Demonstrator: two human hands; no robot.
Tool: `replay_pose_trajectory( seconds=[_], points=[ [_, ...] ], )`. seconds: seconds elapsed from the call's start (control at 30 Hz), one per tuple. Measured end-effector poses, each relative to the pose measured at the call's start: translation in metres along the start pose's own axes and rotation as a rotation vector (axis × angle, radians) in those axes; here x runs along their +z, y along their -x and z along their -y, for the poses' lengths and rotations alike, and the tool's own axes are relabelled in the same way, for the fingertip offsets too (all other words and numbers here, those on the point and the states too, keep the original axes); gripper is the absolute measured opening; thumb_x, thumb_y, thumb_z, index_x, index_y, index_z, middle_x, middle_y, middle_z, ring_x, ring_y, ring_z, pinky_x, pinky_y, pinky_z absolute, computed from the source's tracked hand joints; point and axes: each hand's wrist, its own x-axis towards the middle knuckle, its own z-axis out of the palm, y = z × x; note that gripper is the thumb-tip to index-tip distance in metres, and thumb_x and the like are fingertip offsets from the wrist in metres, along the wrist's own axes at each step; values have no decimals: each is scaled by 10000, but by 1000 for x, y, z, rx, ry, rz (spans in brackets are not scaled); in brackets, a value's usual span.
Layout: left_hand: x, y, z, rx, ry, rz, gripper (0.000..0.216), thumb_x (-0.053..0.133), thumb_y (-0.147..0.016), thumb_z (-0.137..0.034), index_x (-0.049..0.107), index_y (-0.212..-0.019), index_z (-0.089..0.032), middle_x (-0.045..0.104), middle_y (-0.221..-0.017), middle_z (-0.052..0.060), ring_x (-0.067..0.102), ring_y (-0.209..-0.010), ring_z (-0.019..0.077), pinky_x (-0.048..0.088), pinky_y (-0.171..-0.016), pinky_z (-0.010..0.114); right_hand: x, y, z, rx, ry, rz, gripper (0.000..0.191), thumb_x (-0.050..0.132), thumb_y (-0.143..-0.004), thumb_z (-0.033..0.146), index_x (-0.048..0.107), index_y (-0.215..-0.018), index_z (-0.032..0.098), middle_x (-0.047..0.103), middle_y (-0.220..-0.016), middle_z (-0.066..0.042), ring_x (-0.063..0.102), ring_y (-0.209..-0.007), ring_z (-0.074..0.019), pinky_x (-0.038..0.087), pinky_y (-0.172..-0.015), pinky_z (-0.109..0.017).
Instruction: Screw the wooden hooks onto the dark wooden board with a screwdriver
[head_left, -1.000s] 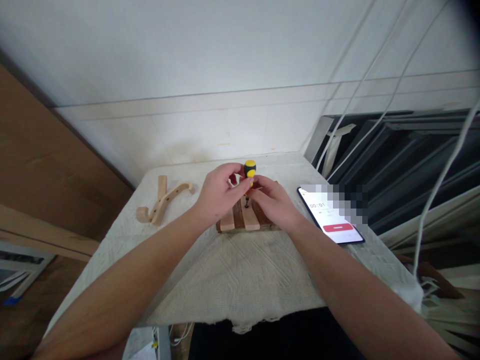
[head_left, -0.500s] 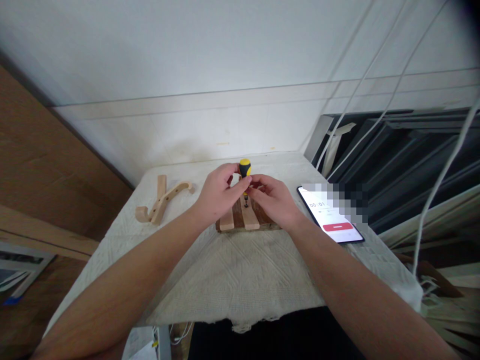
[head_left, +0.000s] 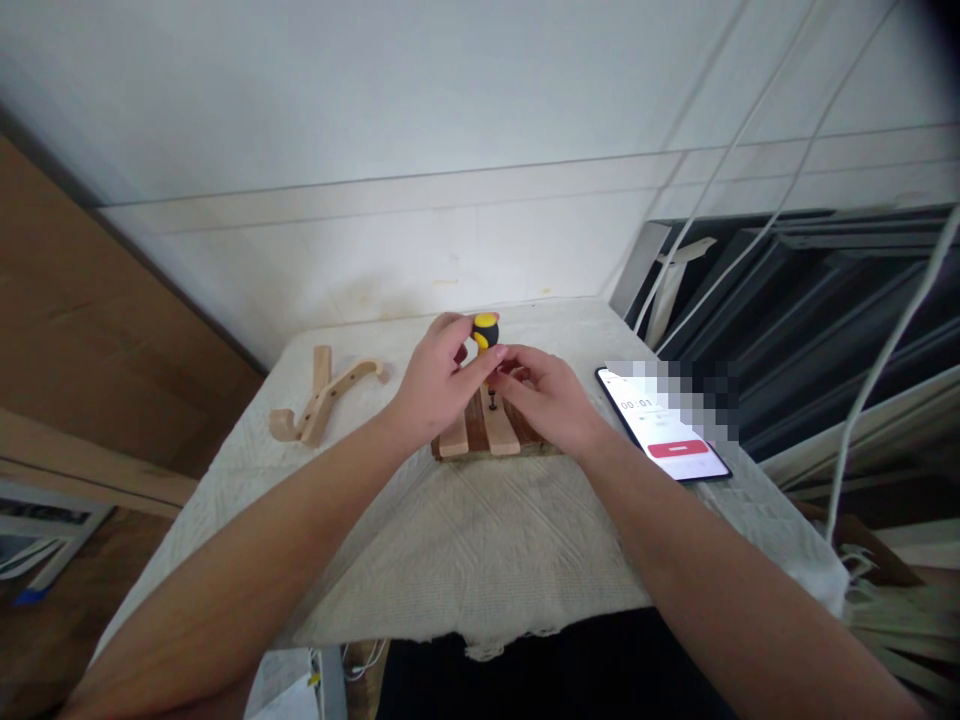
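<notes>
A short screwdriver with a yellow and black handle [head_left: 485,330] stands upright over a small slatted wooden board [head_left: 480,436] in the middle of the table. My left hand [head_left: 437,384] wraps its fingers round the handle. My right hand [head_left: 545,400] rests on the board just right of the tool, its fingertips pinched near the shaft where it meets a dark screw; what those fingertips hold is too small to make out. Both forearms reach in from the bottom of the view.
The table wears a pale quilted cloth [head_left: 480,545]. A curved wooden piece with holes [head_left: 322,398] lies at the left. A phone with a lit timer screen [head_left: 667,430] lies at the right. White cables [head_left: 885,350] hang at the right, over dark frames.
The screwdriver handle has shifted slightly left and my left hand has turned round it. The right hand has stayed on the board. The view has tilted a little.
</notes>
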Motion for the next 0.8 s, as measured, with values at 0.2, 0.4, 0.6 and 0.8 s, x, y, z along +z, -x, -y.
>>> replay_pose_trajectory(
  seconds=[0.2,0.4,0.6,0.8],
  points=[
    [5,2,2,-25,91,-38,305,647,-818,-333,595,-1072,-173,573,-873,21,514,-720,121,434,-620,238,-1,-3,-1,65,24,-56,178,647,-776,325,590,-894,205,654,-806,-11,590,-719,-159,467,-671,-316],
    [4,1,-1,-3,-8,-29,184,564,-869,-293,612,-1002,-175,595,-915,42,513,-725,127,441,-651,249,0,-1,2,28,-27,-26,206,596,-804,274,633,-993,201,669,-865,-16,591,-735,-150,477,-712,-318],
    [7,2,4,-109,91,-64,346,578,-850,-303,562,-1181,-203,632,-1010,40,541,-702,111,464,-657,249,-1,-2,1,30,-14,-26,172,594,-797,252,619,-962,214,670,-885,-17,590,-754,-154,474,-726,-328],
    [3,2,-4,-125,37,-70,199,647,-801,-304,613,-943,-169,641,-867,10,514,-635,99,442,-596,229,2,-1,-5,-12,-1,-64,119,639,-778,262,556,-848,212,611,-814,4,567,-731,-146,461,-688,-309]
  ],
)
